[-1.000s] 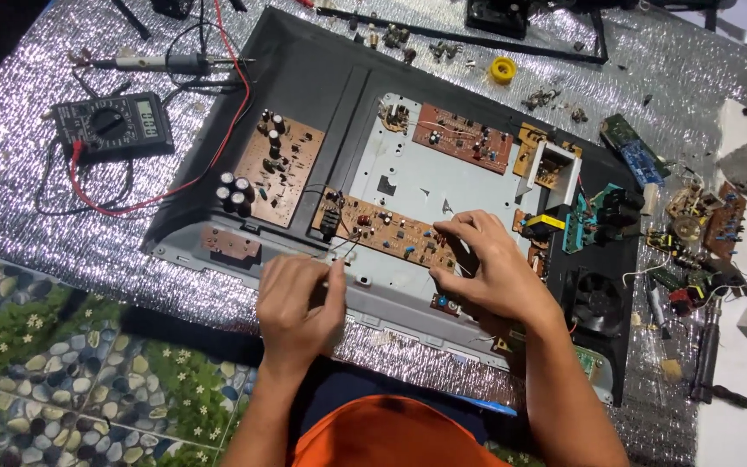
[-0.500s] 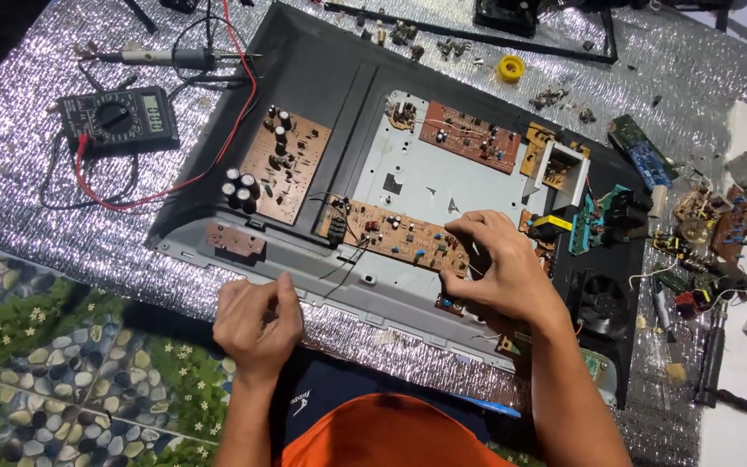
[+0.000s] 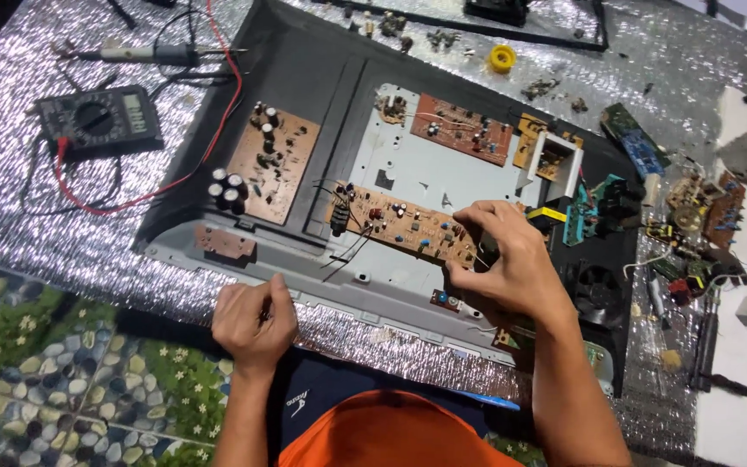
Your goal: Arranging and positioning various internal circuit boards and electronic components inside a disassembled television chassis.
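**Hands at work inside an opened electronics chassis**

A silver foil-covered tabletop (image 3: 10, 251) carries a dark, opened chassis (image 3: 304, 78), its lid off and its grey metal base plate (image 3: 443, 182) showing. A person in an orange shirt leans over its near edge.

The work in hand is on the long brown circuit board (image 3: 391, 220), which lies slantwise across the middle of the chassis, just right of a squarer brown board (image 3: 270, 164) with black capacitors. The right hand (image 3: 503, 268) is closed on the long board's right end, fingers pinched narrow around its edge. The left hand (image 3: 254, 316) rests off the board at the chassis's front lip, curled into a loose fist. Whether it holds some small part cannot be told from this view.

By the look of it, the board is being freed or seated. Shifting it would call for a level lift, minding the thin black wires (image 3: 347, 251) trailing from its left end.

Room is tight to the right, where a yellow-and-teal cluster of parts (image 3: 581, 212) and a small fan (image 3: 598, 281) crowd the hand. A heap of loose components (image 3: 693, 225) lies beyond. The base plate above the board is more open. A multimeter (image 3: 101, 121) with a red lead (image 3: 218, 130) sits well apart at left, and a yellow spool (image 3: 501, 58) lies at the far edge.
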